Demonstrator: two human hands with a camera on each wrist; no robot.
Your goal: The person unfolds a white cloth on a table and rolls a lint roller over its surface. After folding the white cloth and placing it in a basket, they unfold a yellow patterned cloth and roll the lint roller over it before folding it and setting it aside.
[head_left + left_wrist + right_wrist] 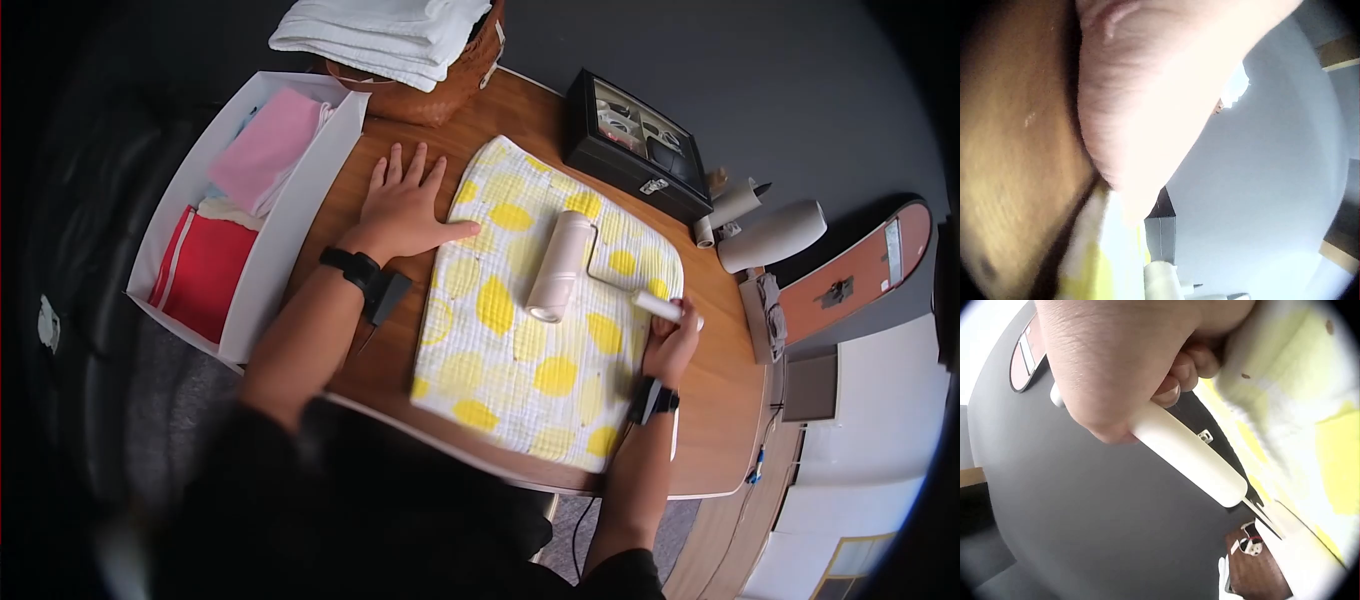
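Observation:
A folded white cloth with yellow spots (555, 375) lies on the wooden table. On it rests the pale pink roller (562, 265) of a lint roller, whose white handle (652, 306) my right hand (672, 345) grips at the cloth's right edge. The right wrist view shows the fingers of my right hand (1147, 369) curled round the handle (1191, 456). My left hand (403, 210) lies flat with fingers spread on the table beside the cloth, its thumb on the cloth's left edge. In the left wrist view my left hand (1147, 94) touches the cloth (1100, 262).
A white box (300, 225) with pink and red folded cloths stands at the left. Behind are a brown basket (435, 100) topped with white towels (390, 35) and a black glass-lidded case (640, 180). White rolls (735, 203) and a grey-white object (775, 238) stand at the right back.

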